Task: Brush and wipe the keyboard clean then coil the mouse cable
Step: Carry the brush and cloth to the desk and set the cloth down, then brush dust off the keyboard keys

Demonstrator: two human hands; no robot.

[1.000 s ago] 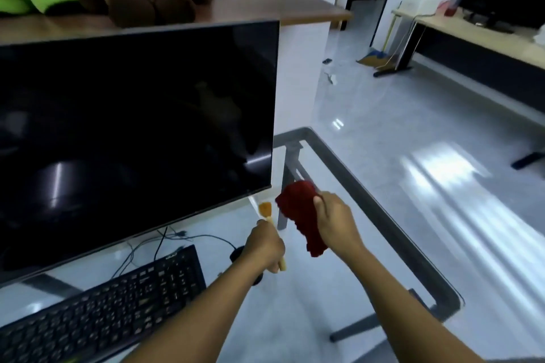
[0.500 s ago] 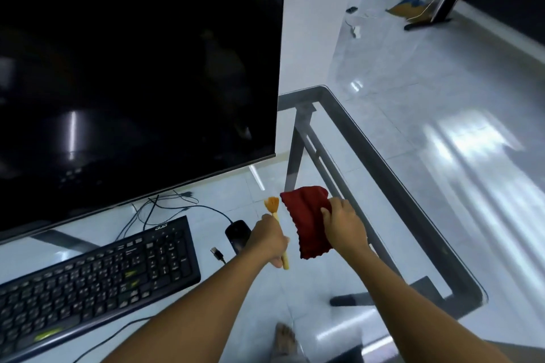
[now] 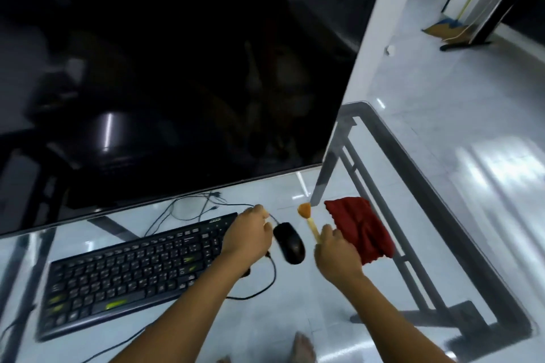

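A black keyboard lies on the glass desk under the monitor. A black mouse sits just right of it, its cable looping loosely toward me. My left hand hovers over the keyboard's right end, fingers pinched on the cable just behind the mouse. A small brush with orange bristles points away from me, its handle end under the fingers of my right hand. A red cloth lies spread on the glass, touching the right side of that hand.
A large dark monitor fills the upper left. More thin cables tangle behind the keyboard. The desk's metal frame runs along the right edge. My bare foot shows through the glass.
The brush has left my left hand, which moved left to the mouse cable. The red cloth went down from my right hand onto the glass. The view tilted down.
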